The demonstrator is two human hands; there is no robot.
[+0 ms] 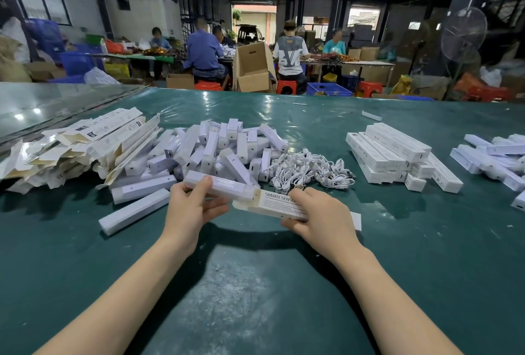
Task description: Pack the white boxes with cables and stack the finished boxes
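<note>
My left hand [189,206] grips a long white bar-shaped item [220,185], its right end at the open mouth of a white printed box [279,205]. My right hand [319,217] holds that box, with the thumb on top of it. Just beyond my hands lies a pile of coiled white cables [311,170]. To its left is a heap of white bar items [221,147]. A stack of closed white boxes [395,153] sits on the right of the table.
Flattened box sleeves [76,147] are heaped at the left on the green table [255,283]. More white boxes [495,158] lie at the far right. Two loose white bars [136,201] lie left of my left hand. People sit working at tables beyond the far edge.
</note>
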